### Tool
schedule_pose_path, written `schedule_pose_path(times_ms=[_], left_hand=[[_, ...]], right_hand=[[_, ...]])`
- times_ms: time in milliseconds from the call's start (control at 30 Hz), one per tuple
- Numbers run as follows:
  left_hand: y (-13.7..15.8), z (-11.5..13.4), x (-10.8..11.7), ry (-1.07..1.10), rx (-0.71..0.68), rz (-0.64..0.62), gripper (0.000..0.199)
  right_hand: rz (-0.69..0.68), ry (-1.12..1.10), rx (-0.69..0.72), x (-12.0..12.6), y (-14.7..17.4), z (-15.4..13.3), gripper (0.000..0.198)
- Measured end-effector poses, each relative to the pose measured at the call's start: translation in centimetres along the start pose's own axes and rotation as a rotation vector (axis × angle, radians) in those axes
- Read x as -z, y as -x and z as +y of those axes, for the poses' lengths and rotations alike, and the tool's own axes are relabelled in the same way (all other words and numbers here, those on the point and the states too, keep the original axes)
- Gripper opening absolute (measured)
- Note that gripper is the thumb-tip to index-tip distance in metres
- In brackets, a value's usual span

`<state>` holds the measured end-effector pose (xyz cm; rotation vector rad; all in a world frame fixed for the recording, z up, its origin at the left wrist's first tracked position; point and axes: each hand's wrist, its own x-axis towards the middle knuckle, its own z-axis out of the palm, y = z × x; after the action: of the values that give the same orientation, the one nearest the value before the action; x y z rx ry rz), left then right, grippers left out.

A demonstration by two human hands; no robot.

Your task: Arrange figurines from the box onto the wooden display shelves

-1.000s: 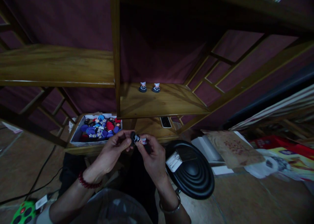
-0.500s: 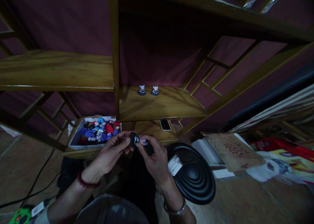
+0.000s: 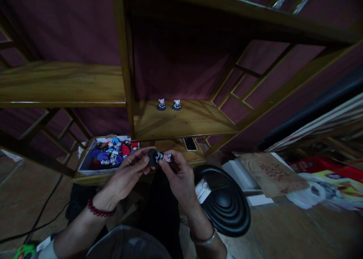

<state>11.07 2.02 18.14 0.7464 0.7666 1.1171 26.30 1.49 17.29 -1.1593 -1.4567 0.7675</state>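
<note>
Between my two hands lies a small figurine (image 3: pixel 159 157) on its side, with a round dark base, a black-and-white body and a pale pinkish head. My left hand (image 3: pixel 129 174) grips the dark base between thumb and fingers. The fingers of my right hand (image 3: pixel 178 174) pinch the figurine near its head. On the wooden shelf beyond stand two similar figurines, the left one (image 3: pixel 161 104) and the right one (image 3: pixel 176 105), both upright on dark bases. A white box (image 3: pixel 85 164) at the left holds many jumbled blue, red and black figurines.
A phone (image 3: pixel 190 144) lies on the lower shelf. A black ridged round object (image 3: pixel 227 210) sits on the floor at right, with a small packet (image 3: pixel 202 191) on it. Farther right are cardboard (image 3: pixel 269 172) and plastic bags (image 3: pixel 307 196). Cables (image 3: pixel 45 202) cross the floor at left.
The figurine has been raised slightly and turned a little in my hands, showing more of its round dark base. Both hands keep hold of it. The view has shifted slightly.
</note>
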Motion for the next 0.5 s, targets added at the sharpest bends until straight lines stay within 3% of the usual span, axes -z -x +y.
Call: schedule_pose_path(times_ms=[500], left_hand=[[-0.13,-0.25,-0.38,-0.009,-0.01,-0.014,0.031]], right_hand=[[0.03,-0.032,-0.004,0.51,0.35,0.0,0.014]])
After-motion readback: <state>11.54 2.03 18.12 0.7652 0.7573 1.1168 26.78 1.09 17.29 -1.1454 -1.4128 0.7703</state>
